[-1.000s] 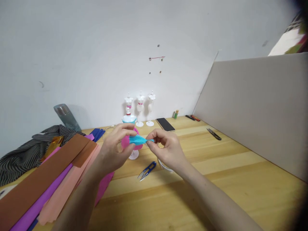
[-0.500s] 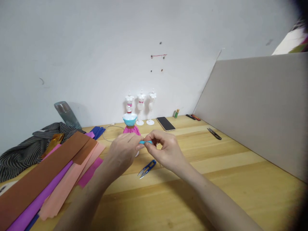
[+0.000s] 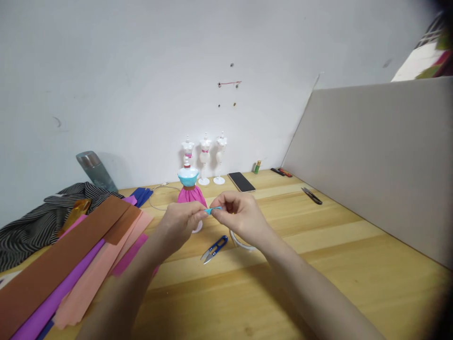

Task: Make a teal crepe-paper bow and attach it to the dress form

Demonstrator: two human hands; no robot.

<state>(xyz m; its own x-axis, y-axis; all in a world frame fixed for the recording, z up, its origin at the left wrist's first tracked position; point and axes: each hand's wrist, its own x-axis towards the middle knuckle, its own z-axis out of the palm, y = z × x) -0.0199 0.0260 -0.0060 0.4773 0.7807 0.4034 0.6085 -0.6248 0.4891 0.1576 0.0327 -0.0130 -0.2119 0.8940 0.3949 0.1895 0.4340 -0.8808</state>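
Observation:
Between my fingertips is a small folded light-blue strip [image 3: 213, 209], which looks like crepe paper. My left hand [image 3: 181, 224] pinches its left end, and my right hand [image 3: 241, 217] pinches the right end, thumb and forefinger pressed together. Just behind my left hand stands a miniature dress form [image 3: 189, 175] in a blue top, brown waistband and pink skirt; my hand hides part of its skirt and stand. Blue thread snips [image 3: 214, 249] lie below my hands, blades toward me. A white ring-shaped object [image 3: 242, 243] shows partly from behind my right hand.
Several paper strips [image 3: 71, 264] in brown, purple, peach and pink spread at left, beside striped cloth [image 3: 31, 229] and a bottle [image 3: 96, 171]. Along the wall stand white dress forms [image 3: 205, 158], a phone [image 3: 241, 182] and a green vial [image 3: 257, 166]. Dark snips [image 3: 311, 195] lie near the right partition [image 3: 375, 160].
My left hand has lowered and turned slightly around the blue strip, still pinched by both hands. More of the pink skirt and the white ring now show. The view has shifted a little.

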